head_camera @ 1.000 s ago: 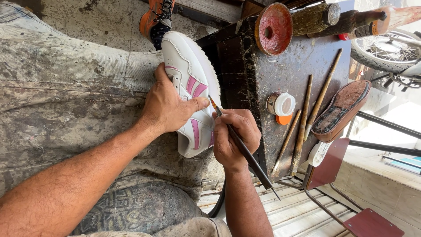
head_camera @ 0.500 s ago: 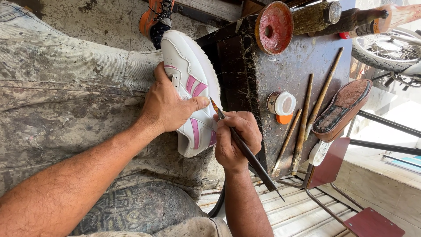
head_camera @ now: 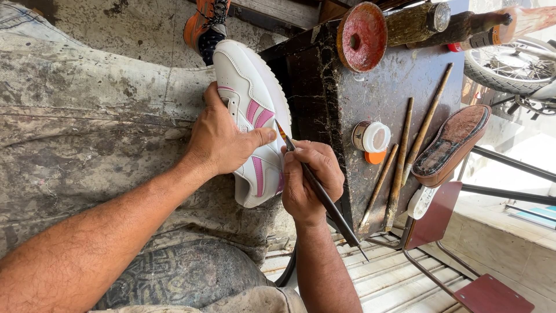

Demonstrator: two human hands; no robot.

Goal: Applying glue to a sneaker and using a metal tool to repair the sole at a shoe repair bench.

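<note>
White sneaker [head_camera: 253, 116] w/ pink side stripes, thick white sole, lies across the person's lap on a stained grey apron [head_camera: 87, 116], toe end pointing toward the knee, sole side facing the dark workbench [head_camera: 399, 87]. Left hand [head_camera: 223, 139] is clamped over the upper, thumb pressed by the stripes. Right hand [head_camera: 310, 182] is curled tight round a thin dark brush [head_camera: 321, 194], tip touching the shoe's side near the sole edge. Sneaker sits just beside the bench's near edge; little room between them. On the bench: small white-capped jar [head_camera: 370, 138], wooden sticks [head_camera: 405, 150], brown shoe sole [head_camera: 452, 145] at the far edge. Vs. 0.5 s ago: no real change, hands and shoe same spot.
</note>
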